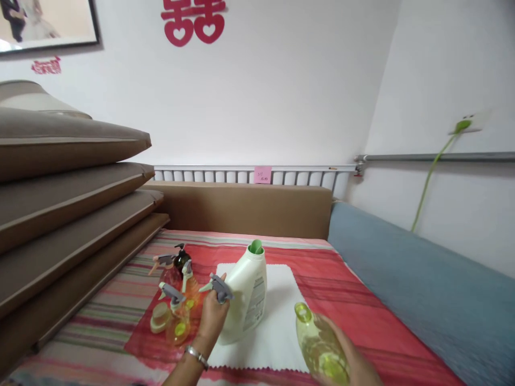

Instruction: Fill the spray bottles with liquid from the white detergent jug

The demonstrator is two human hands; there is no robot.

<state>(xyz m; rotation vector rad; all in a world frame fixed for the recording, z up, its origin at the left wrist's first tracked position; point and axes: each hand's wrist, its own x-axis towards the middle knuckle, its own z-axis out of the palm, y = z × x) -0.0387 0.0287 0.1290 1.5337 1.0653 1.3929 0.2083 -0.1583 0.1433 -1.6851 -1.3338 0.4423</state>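
Note:
My left hand (214,316) is closed around a grey and pale-green spray trigger head (220,288), just left of a large white jug (243,305). The jug's mouth has a green spout (256,246) and no cap on it. Whether the hand touches the jug I cannot tell. At the lower right my right hand (356,354) grips a clear yellow-green bottle (322,343), tilted, its open neck pointing up and left. The jug stands on a white cloth (281,289) with a scalloped edge.
Left of the jug stand several spray bottles (177,328), a dark pump bottle (183,261) and a pale round cap (160,316). A red striped cloth (333,284) lies beneath. Stacked cushions (76,182) rise at left; a blue padded side (418,273) borders the right.

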